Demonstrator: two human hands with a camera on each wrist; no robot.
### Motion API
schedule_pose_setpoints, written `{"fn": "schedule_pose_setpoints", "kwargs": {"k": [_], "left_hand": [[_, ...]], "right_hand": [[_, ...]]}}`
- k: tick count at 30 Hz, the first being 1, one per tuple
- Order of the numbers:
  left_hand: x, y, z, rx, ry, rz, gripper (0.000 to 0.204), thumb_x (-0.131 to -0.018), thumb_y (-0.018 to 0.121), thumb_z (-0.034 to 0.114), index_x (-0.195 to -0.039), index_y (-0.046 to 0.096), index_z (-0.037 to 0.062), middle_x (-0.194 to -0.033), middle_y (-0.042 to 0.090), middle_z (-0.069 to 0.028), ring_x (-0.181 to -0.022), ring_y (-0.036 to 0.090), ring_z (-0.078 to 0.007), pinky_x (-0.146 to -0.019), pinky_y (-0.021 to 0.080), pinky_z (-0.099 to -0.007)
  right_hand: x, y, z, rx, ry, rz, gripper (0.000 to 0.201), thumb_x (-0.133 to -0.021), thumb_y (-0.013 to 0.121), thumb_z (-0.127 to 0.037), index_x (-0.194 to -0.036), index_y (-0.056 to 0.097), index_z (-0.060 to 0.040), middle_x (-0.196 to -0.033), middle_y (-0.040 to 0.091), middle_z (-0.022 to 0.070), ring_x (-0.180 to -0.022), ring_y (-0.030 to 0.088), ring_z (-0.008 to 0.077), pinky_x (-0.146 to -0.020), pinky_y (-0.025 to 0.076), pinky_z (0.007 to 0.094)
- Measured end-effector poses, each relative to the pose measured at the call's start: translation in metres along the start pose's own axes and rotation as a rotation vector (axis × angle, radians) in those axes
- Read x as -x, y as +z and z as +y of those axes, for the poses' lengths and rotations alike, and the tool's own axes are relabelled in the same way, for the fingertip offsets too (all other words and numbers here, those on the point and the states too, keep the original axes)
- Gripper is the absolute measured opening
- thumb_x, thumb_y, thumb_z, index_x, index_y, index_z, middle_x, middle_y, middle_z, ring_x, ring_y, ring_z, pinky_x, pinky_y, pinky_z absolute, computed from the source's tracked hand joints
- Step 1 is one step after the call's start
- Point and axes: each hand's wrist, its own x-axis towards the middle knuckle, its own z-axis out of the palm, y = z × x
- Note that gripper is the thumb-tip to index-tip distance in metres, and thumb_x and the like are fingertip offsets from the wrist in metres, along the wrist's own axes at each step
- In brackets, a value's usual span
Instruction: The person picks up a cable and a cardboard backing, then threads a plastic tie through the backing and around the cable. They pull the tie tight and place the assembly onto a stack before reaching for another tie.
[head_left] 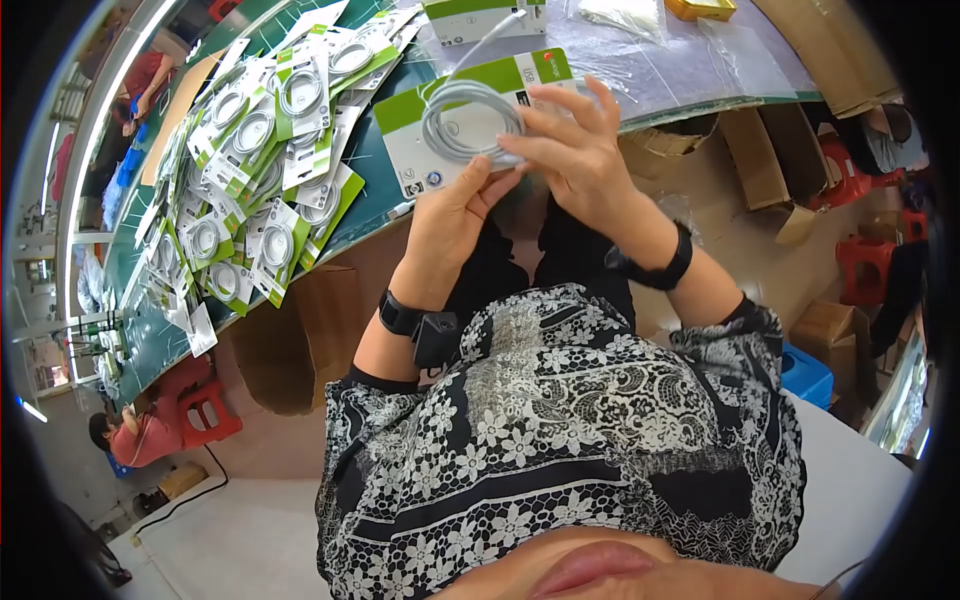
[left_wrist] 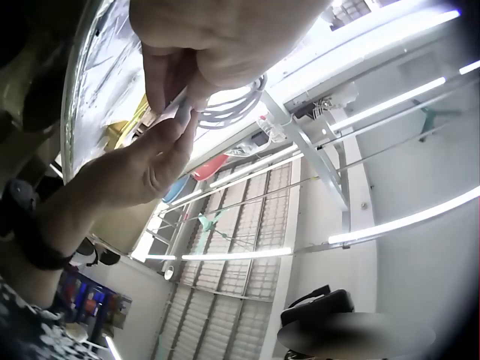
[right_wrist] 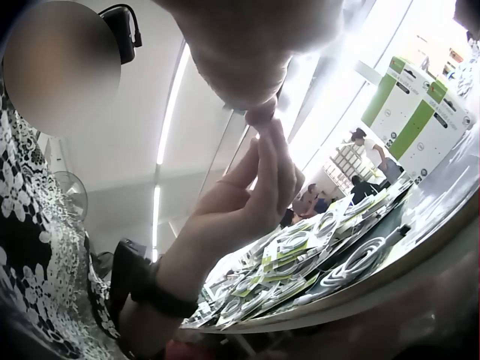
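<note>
A coil of light grey cable (head_left: 460,120) overlaps a green-and-white package card (head_left: 400,150) near the table's front edge. One cable end with a white plug (head_left: 515,18) points away from the body. My left hand (head_left: 455,225) is just in front of the coil, thumb and fingertips pinched together. From the right, my right hand (head_left: 580,160) meets it, its other fingers spread. In the left wrist view, a small pale piece (left_wrist: 184,112) shows between the fingertips of both hands; I cannot tell what it is.
A large heap of packaged cables on green-and-white cards (head_left: 255,130) covers the green table (head_left: 345,235) to the left. A green-and-white box (head_left: 485,20) stands at the back. Clear plastic bags (head_left: 625,15) and a yellow tray (head_left: 700,8) lie back right. Cardboard boxes (head_left: 750,160) stand right.
</note>
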Motion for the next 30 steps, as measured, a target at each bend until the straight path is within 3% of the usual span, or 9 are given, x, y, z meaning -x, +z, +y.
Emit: {"fn": "schedule_pose_setpoints", "kwargs": {"k": [4, 10, 13, 17, 24, 30], "left_hand": [[0.001, -0.001, -0.004, -0.140, 0.049, 0.016, 0.037, -0.093, 0.053, 0.005, -0.128, 0.042, -0.0003, -0.120, 0.055, -0.0136, -0.105, 0.060, -0.0246, -0.088, 0.054, -0.0366], [-0.005, -0.006, -0.005, -0.219, 0.095, 0.024, 0.034, -0.095, 0.051, 0.008, -0.127, 0.043, -0.0005, -0.120, 0.056, -0.0139, -0.105, 0.060, -0.0247, -0.089, 0.054, -0.0382], [-0.008, -0.008, 0.004, -0.034, -0.006, -0.072, 0.032, -0.095, 0.051, 0.011, -0.125, 0.046, -0.0012, -0.118, 0.057, -0.0134, -0.103, 0.061, -0.0243, -0.088, 0.054, -0.0388], [-0.007, -0.005, 0.005, -0.049, -0.048, 0.015, 0.030, -0.095, 0.052, 0.012, -0.122, 0.048, -0.0011, -0.115, 0.059, -0.0121, -0.103, 0.061, -0.0233, -0.091, 0.053, -0.0391], [-0.011, -0.011, -0.015, 0.032, -0.030, -0.002, 0.028, -0.095, 0.053, 0.012, -0.121, 0.050, 0.0005, -0.116, 0.058, -0.0115, -0.105, 0.059, -0.0225, -0.094, 0.051, -0.0402], [-0.015, -0.011, -0.016, 0.009, -0.001, 0.022, 0.026, -0.096, 0.051, 0.013, -0.118, 0.052, -0.0003, -0.118, 0.057, -0.0125, -0.106, 0.059, -0.0230, -0.092, 0.051, -0.0405]], "right_hand": [[0.003, 0.012, 0.014, -0.127, 0.006, -0.063, 0.032, -0.070, 0.071, -0.007, -0.100, 0.071, -0.0185, -0.107, 0.065, 0.0017, -0.109, 0.055, 0.0212, -0.103, 0.028, 0.0469], [0.005, 0.019, 0.013, -0.074, 0.032, -0.008, 0.032, -0.069, 0.072, -0.008, -0.099, 0.072, -0.0183, -0.103, 0.064, 0.0030, -0.105, 0.055, 0.0212, -0.100, 0.032, 0.0460], [0.008, 0.020, 0.015, -0.148, 0.074, 0.066, 0.032, -0.068, 0.073, -0.009, -0.098, 0.072, -0.0189, -0.100, 0.064, 0.0039, -0.104, 0.056, 0.0217, -0.099, 0.033, 0.0452], [0.011, 0.016, 0.018, -0.200, 0.115, 0.022, 0.031, -0.067, 0.073, -0.009, -0.097, 0.073, -0.0185, -0.098, 0.063, 0.0053, -0.103, 0.056, 0.0225, -0.097, 0.035, 0.0444], [0.008, 0.015, 0.006, 0.018, -0.014, 0.004, 0.032, -0.066, 0.073, -0.009, -0.097, 0.073, -0.0170, -0.101, 0.062, 0.0056, -0.101, 0.056, 0.0237, -0.097, 0.036, 0.0470], [0.007, 0.022, 0.011, -0.041, 0.022, 0.033, 0.031, -0.068, 0.072, -0.009, -0.098, 0.072, -0.0173, -0.101, 0.061, 0.0061, -0.098, 0.056, 0.0233, -0.095, 0.038, 0.0452]]}}
